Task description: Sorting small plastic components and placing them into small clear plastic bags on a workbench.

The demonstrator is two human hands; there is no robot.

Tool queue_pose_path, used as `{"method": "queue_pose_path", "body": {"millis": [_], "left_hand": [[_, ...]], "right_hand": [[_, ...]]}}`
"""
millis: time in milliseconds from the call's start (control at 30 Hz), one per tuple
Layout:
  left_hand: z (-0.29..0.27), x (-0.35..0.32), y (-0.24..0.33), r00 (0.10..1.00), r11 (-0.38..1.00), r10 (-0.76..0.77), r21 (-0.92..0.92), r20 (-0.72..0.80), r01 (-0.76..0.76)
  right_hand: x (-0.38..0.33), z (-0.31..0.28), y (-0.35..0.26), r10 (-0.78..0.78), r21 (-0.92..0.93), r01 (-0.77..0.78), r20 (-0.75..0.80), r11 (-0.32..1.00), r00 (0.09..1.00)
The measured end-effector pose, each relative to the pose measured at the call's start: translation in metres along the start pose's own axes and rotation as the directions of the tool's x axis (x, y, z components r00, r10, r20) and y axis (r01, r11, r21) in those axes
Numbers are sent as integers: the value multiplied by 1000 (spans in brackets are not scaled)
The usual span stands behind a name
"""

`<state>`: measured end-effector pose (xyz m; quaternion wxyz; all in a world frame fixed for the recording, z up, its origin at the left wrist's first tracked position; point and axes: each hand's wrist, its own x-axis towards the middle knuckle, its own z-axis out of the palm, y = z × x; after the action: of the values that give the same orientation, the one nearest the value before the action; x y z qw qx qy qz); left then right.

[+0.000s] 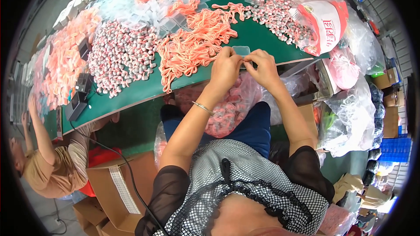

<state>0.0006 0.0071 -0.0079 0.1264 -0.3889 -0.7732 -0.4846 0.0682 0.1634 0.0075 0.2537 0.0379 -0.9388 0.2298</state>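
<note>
My checked top [245,183] and dark sheer sleeves are filling the bottom of the view, and both my forearms are reaching up from there to the near edge of the green desk [144,88]. My left hand [225,66] and right hand [262,66] are meeting over a small clear plastic case [241,51] at that edge; the fingers of both are curling in and pinching it, though I cannot tell exactly what sits between the tips. The case is looking light, thin and stiff, likely slick, so I am judging it best held by its short edges, not squeezed flat. Just left of it a soft heap of orange cords [197,39] is lying, tangle-prone and limp. Further left a pile of small grey-and-pink pieces [120,57] is spreading out. Under my wrists a bag of pink items [229,107] is sagging in my lap.
</note>
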Motion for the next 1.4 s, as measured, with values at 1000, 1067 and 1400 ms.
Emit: {"method": "queue_pose_path", "body": {"millis": [1000,1067,1400], "left_hand": [[-14,-6,1,998,999,-54,-2,42,54],[-16,-6,2,996,997,-82,-4,41,82],[-14,-6,2,998,999,-46,30,34,45]], "right_hand": [[44,-8,46,258,474,-247,43,845,965],[32,-10,37,224,491,-221,55,843,973],[18,-18,15,-148,139,138,65,981,987]]}}
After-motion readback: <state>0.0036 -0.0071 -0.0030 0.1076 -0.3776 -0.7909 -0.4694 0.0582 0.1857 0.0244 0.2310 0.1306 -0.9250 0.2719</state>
